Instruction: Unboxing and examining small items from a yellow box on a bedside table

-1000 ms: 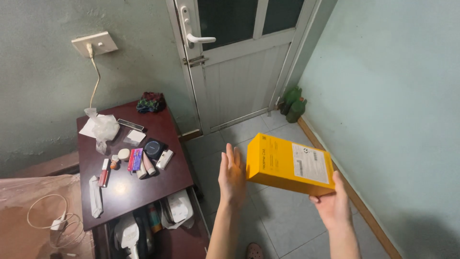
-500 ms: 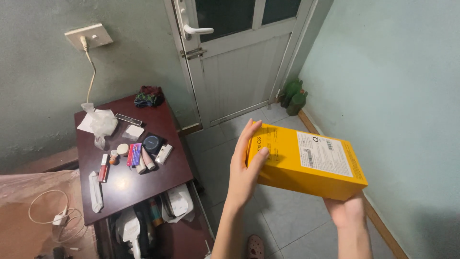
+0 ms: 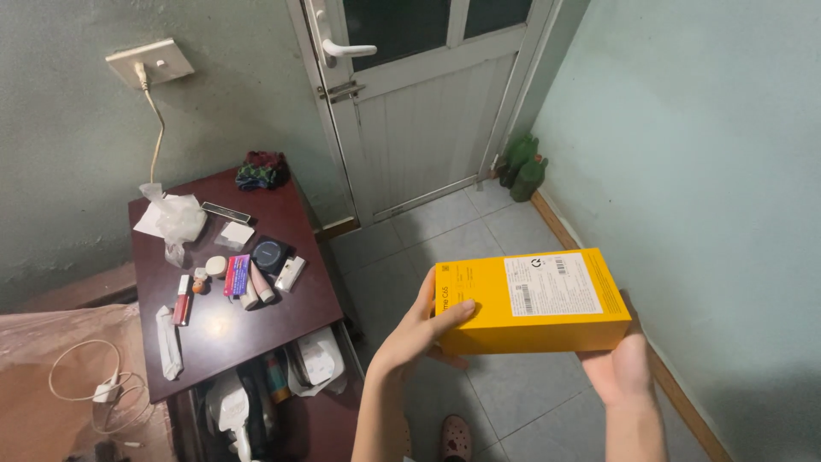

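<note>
- A tiled floor runs to a white door with two green bottles in the corner beside it; the person stands over it, one slippered foot showing at the bottom edge.
- A dark wooden cabinet stands against the left wall, well apart from the hands, its top strewn with small cosmetics, a round black compact and a crumpled plastic bag; the drawer below hangs open, crammed with white packets.
- A yellow box is held in mid-air above the floor, to the right of the cabinet, its long axis running left to right across the view and nearly level, the broad labelled face tipped up toward the camera.
- The box is a flat rectangular carton, bright yellow, with a white printed label on the right part of its top face; its corners look crisp and it appears closed.
- The right hand cups the right end from beneath, fingers hidden behind the carton.
- The left hand clasps the left end, thumb laid over the front edge; the two hands are apart, one at each end, both equally close to the box.
</note>
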